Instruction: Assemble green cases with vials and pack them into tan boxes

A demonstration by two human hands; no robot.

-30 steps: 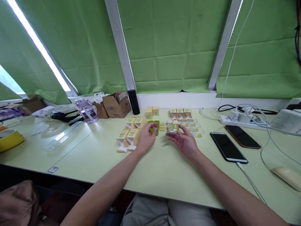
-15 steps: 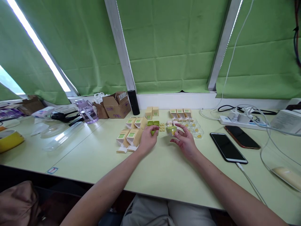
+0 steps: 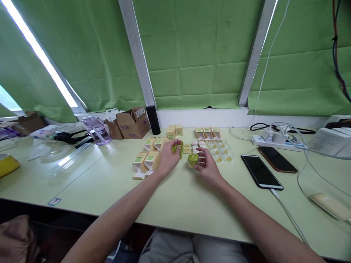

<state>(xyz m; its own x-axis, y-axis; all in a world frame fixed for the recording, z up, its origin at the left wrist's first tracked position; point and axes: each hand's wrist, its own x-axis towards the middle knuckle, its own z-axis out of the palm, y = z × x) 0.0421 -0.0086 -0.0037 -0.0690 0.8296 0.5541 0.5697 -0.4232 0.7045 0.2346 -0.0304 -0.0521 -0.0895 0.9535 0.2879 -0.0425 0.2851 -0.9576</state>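
Between the thumb and fingers of my right hand [image 3: 208,165] is a small clear cup with a green lid [image 3: 193,159], held low over the table. My left hand [image 3: 170,156] is closed beside the small green lids [image 3: 174,147]; one green lid [image 3: 181,150] shows at its fingertips, partly covered by the fingers. Small yellow pieces [image 3: 187,148] lie in a block between the hands. Pale pink and white pieces [image 3: 195,143] sit just behind my right hand. A clear tray of round cups [image 3: 223,150] with yellow centres stands to its right.
Open cream cartons [image 3: 140,160] stand left of my left hand, with more cartons [image 3: 208,134] at the back. Two phones [image 3: 261,171] and a power strip [image 3: 276,142] with cables lie right. A cardboard box [image 3: 134,124], black cylinder [image 3: 153,119] and purple bottle [image 3: 96,130] stand back left.
My right hand has moved left and slightly down with the cup, which now sits more upright. My left hand has shifted slightly up toward the green lids. The whole view has shifted a little.
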